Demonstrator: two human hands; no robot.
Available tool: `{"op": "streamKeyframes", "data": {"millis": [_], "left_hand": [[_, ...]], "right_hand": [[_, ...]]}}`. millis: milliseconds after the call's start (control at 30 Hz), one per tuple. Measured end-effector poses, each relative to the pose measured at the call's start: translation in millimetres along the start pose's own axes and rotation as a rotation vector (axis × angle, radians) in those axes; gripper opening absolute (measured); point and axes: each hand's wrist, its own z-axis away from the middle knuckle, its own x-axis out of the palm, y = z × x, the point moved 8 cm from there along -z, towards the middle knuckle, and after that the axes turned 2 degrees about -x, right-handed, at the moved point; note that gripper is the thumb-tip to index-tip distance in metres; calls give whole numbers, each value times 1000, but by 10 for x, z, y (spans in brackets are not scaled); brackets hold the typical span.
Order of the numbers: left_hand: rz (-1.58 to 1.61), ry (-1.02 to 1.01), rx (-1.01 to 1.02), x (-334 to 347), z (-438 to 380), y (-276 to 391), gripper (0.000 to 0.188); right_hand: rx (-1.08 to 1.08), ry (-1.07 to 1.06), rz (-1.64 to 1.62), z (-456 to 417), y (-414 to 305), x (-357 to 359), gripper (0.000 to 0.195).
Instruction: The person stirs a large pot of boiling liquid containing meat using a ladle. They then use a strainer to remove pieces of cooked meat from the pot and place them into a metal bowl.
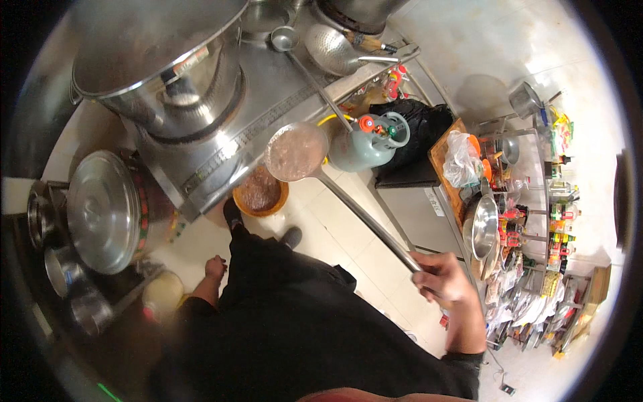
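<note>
My right hand (442, 281) grips the long handle of a metal ladle (369, 221), whose round bowl holds a brownish, frothy liquid (296, 151). Below the ladle, a bowl or basin with an orange-brown rim (285, 198) stands on the floor near my feet, with similar brown liquid inside. At my side hangs my left hand (216, 267), its fingers loosely curled and nothing visible in it. A big stainless steel pot (201, 100) stands at the upper left on a metal stove counter (271, 80).
A smaller ladle (285, 38) and a perforated strainer (329, 50) lie on the counter. Beside it stands a gas cylinder (359, 151). To the right are a cabinet (419, 211) with a wooden board (444, 166) and shelves of bottles. A lidded pot (105, 211) is at left.
</note>
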Motion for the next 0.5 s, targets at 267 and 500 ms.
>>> {"op": "streamKeyframes", "data": {"millis": [267, 500], "left_hand": [[172, 75, -71, -133, 808, -244, 51], [-263, 148, 330, -323, 1137, -309, 56]], "right_hand": [[-9, -131, -68, -1541, 2216, 148, 48], [-63, -125, 113, -2623, 2989, 742, 56]]}}
